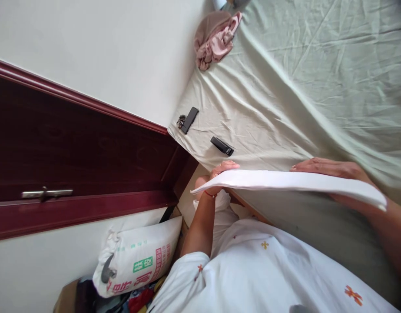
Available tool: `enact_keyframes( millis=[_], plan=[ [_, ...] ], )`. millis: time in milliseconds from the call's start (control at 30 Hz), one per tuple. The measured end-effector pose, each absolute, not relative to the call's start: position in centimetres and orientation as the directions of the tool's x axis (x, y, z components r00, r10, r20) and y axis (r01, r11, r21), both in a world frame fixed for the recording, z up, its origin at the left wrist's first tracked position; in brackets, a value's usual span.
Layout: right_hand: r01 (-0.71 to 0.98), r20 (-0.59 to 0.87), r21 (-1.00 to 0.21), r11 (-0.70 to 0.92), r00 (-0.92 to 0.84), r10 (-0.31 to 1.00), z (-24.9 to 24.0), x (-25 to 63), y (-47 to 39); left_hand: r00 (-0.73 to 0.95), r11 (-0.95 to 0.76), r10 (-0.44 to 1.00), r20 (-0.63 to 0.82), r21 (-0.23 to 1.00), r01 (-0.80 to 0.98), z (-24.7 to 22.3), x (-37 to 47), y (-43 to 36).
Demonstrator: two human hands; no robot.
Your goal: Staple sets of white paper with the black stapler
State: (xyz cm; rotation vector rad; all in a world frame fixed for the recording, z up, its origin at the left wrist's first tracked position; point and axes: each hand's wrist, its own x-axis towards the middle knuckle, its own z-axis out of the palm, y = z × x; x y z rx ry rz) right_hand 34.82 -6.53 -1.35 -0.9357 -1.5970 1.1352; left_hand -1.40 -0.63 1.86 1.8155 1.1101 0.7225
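A long, flat white sheet (285, 179), perhaps folded cloth or stacked paper, spans both my hands and shows almost edge-on. Its left end bends down slightly. My left hand (224, 166) grips it near that end, with fingers over the far edge and a red string at the wrist. Toward the other end, my right hand (333, 167) supports it, its fingers stretched along the far side. The sheet hides part of both hands. Just beyond my left hand, a small black device (222, 146) lies on the pale green bed sheet (268, 113).
A dark flat object (190, 120) with keys beside it lies near the bed's corner. Crumpled pink cloth (216, 41) rests against the wall. To the left are a dark red door (83, 143) with a metal bolt and a printed white sack (141, 252).
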Motion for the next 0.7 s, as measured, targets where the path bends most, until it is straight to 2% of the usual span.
enact_keyframes(
  millis=[100, 200, 267, 333, 433, 500, 567, 700],
  plan=[
    [0.127, 0.242, -0.95, 0.286, -0.283, 0.928, -1.7, 34.8, -6.5, 0.391, -0.125, 0.914, -0.108, 0.842, 0.524, 2.5, -1.2, -0.9],
    [0.267, 0.109, -0.954, 0.138, -0.12, 0.987, -2.2, 34.5, -6.6, 0.153, 0.038, 0.974, -0.169, 0.785, 0.619, 2.2, -1.1, -1.1],
    [0.344, -0.016, -0.938, -0.037, 0.064, 0.998, -2.3, 34.5, -6.7, 0.063, 0.125, 0.98, -0.19, 0.825, 0.551, 1.4, -0.9, -0.9],
    [0.331, -0.158, -0.92, -0.207, 0.171, 0.973, -2.3, 34.5, -6.8, 0.065, 0.204, 0.966, -0.252, 0.888, 0.412, 0.7, -0.6, -0.3],
    [0.125, -0.44, -0.875, -0.468, 0.196, 0.876, -1.9, 34.8, -6.8, 0.065, 0.252, 0.957, -0.283, 0.92, 0.301, 0.1, 0.0, 0.6],
    [-0.06, -0.561, -0.826, -0.56, 0.185, 0.807, -1.8, 34.9, -6.7, 0.027, 0.272, 0.957, -0.289, 0.924, 0.268, 0.1, 0.4, 1.1],
    [-0.196, -0.603, -0.796, -0.573, 0.18, 0.777, -1.8, 34.9, -6.6, -0.025, 0.321, 0.945, -0.326, 0.914, 0.246, 0.4, 0.8, 1.4],
    [-0.353, -0.649, -0.743, -0.569, 0.172, 0.741, -1.8, 34.8, -6.3, -0.094, 0.376, 0.927, -0.364, 0.906, 0.196, 0.9, 1.4, 1.7]
  ],
)
